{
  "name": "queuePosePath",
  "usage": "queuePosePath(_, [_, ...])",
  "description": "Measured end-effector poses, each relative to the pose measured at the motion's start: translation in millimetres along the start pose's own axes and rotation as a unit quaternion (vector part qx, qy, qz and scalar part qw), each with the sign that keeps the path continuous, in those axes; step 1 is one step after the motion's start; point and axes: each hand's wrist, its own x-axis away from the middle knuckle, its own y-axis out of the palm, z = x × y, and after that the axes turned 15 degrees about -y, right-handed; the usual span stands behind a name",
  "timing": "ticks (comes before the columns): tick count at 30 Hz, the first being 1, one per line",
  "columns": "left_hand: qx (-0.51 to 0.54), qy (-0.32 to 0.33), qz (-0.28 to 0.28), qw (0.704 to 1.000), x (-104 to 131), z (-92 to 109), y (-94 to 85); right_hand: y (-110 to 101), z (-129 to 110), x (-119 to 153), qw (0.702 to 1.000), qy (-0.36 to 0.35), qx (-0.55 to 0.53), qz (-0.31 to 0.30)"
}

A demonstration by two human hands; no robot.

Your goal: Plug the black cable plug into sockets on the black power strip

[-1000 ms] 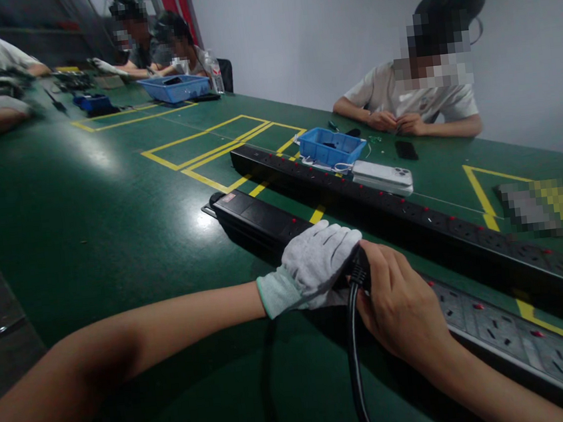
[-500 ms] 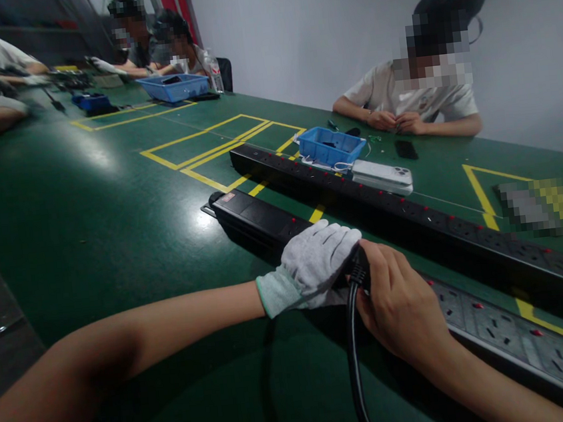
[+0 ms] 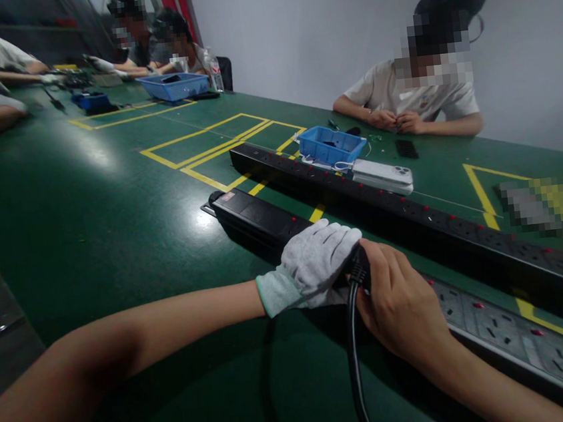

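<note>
A long black power strip point(image 3: 257, 217) with red indicator lights lies across the green table, its sockets facing up. My left hand point(image 3: 317, 261), in a grey-white glove, is wrapped over the strip near its middle. Bare and curled, my right hand point(image 3: 401, 299) grips a black power plug point(image 3: 359, 270) at the strip, close against the gloved fingers. From the plug a thick black cable point(image 3: 355, 364) hangs down toward me. The plug's pins and the socket beneath it are hidden by my hands.
A second long power strip point(image 3: 385, 193) lies parallel just beyond. Behind it are a blue bin point(image 3: 331, 145) and a white phone point(image 3: 382, 175). Across the table sits a person point(image 3: 410, 93); other people work at the far left by another blue bin point(image 3: 175, 88). Yellow tape point(image 3: 208, 178) marks the tabletop.
</note>
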Motion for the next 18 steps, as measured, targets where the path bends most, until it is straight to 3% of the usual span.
queuePosePath(18, [-0.001, -0.001, -0.001, 1.000, -1.0, 0.9, -1.8, 0.8, 0.2, 0.6, 1.000, 0.005, -0.009, 0.002])
